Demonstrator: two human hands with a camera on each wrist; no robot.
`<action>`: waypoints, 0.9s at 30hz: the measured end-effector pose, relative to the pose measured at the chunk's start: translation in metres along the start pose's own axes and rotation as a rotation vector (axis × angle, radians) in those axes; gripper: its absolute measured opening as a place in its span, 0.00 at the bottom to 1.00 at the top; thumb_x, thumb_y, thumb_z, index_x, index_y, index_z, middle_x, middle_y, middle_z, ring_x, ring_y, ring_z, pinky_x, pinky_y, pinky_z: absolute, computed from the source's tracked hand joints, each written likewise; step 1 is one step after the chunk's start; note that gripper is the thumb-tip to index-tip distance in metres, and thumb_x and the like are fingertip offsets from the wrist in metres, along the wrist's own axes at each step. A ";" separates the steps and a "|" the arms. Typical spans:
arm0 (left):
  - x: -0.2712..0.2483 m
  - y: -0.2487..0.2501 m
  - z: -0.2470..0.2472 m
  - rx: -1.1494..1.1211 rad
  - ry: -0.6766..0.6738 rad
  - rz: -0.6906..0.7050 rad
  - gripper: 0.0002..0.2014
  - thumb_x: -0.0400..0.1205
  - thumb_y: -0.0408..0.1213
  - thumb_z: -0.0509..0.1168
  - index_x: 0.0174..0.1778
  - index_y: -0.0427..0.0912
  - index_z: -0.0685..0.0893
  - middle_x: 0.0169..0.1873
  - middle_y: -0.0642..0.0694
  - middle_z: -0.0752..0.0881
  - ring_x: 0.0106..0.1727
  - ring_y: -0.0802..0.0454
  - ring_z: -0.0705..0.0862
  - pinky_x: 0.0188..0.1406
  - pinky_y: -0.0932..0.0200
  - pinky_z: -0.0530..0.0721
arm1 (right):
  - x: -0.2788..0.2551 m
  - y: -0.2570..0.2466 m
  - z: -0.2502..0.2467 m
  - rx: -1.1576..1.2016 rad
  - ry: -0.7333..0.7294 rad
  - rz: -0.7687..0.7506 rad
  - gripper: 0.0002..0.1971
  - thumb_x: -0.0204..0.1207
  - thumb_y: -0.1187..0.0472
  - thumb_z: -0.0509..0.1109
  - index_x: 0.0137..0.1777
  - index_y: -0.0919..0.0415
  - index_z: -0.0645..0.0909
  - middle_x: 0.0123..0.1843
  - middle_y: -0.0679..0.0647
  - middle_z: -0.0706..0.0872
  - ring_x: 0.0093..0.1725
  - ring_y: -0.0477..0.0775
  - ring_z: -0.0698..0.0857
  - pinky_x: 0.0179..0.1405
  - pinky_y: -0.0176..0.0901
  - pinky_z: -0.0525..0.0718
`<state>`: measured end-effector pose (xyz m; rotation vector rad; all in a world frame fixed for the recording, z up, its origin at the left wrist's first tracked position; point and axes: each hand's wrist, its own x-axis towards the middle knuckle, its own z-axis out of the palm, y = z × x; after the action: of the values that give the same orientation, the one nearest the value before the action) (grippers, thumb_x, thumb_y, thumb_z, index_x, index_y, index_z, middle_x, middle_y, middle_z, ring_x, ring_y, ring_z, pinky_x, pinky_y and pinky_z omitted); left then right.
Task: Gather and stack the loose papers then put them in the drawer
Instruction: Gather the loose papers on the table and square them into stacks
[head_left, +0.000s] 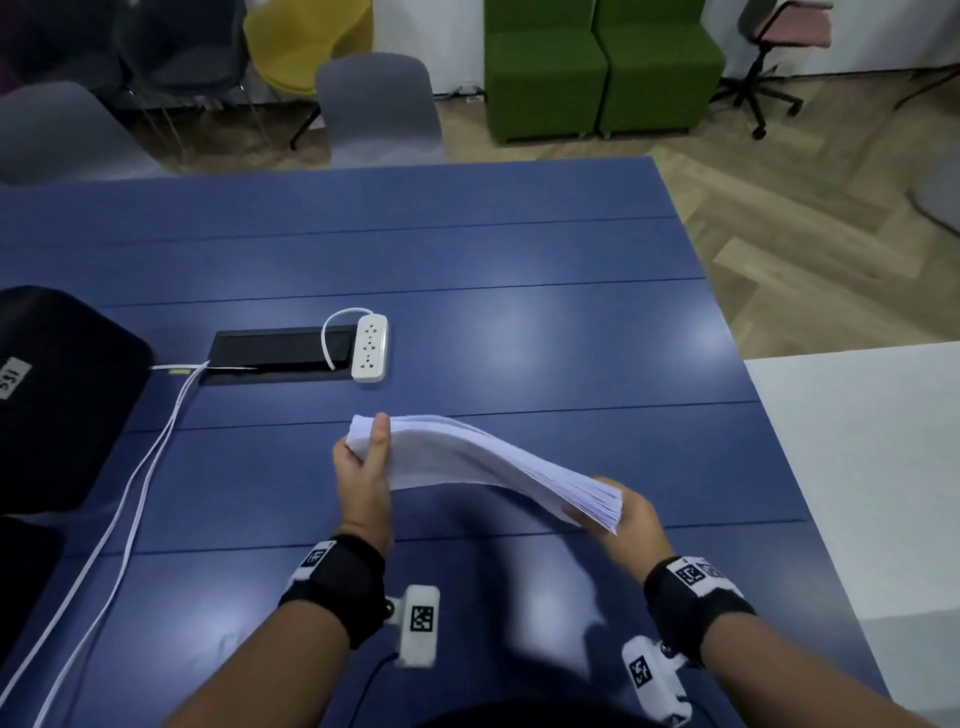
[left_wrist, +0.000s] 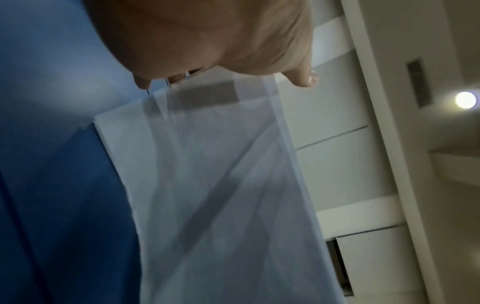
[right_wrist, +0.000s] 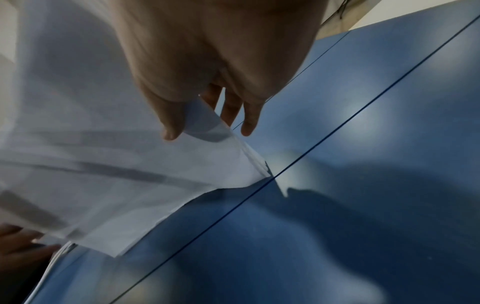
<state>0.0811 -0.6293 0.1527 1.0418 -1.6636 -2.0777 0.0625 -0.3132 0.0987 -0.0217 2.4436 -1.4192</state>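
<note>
— While both hands are up over the blue bench (head_left: 545, 322), where is the stack of papers (head_left: 467, 457)?

— It hangs in the air between them, above the bench, thick and white, bent in a soft arch. The left hand (head_left: 363, 478) grips the far short end, thumb on top, fingers curled under. The right hand (head_left: 631, 512) holds the near end, where the sheet edges are fanned a little.

— And the bench itself?

— It is smooth, with thin straight seams, a little glossy. A white power strip (head_left: 370, 347) of rounded plastic lies beside a black rectangular cable slot (head_left: 280, 353).
</note>
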 end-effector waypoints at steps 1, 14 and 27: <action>0.001 0.000 0.003 -0.008 0.024 -0.006 0.22 0.87 0.56 0.73 0.64 0.45 0.76 0.53 0.50 0.84 0.51 0.53 0.84 0.55 0.53 0.85 | -0.002 0.001 0.000 -0.018 -0.022 -0.016 0.10 0.76 0.57 0.85 0.50 0.42 0.88 0.44 0.42 0.94 0.47 0.51 0.93 0.53 0.57 0.91; 0.016 0.001 0.006 -0.027 -0.003 -0.014 0.17 0.86 0.44 0.76 0.66 0.45 0.79 0.56 0.49 0.88 0.55 0.54 0.88 0.59 0.58 0.83 | -0.016 -0.007 0.003 0.116 -0.056 -0.068 0.29 0.71 0.64 0.88 0.71 0.45 0.87 0.57 0.37 0.94 0.58 0.42 0.93 0.65 0.37 0.86; 0.025 0.000 -0.010 0.263 -0.224 0.059 0.52 0.59 0.59 0.86 0.78 0.51 0.73 0.68 0.57 0.84 0.67 0.64 0.84 0.69 0.64 0.79 | -0.003 -0.010 0.000 0.090 -0.009 0.017 0.24 0.67 0.55 0.92 0.62 0.40 0.89 0.56 0.31 0.94 0.57 0.32 0.91 0.62 0.28 0.85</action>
<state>0.0704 -0.6523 0.1435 0.8428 -2.0961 -2.0405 0.0639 -0.3178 0.1077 0.0132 2.3642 -1.5171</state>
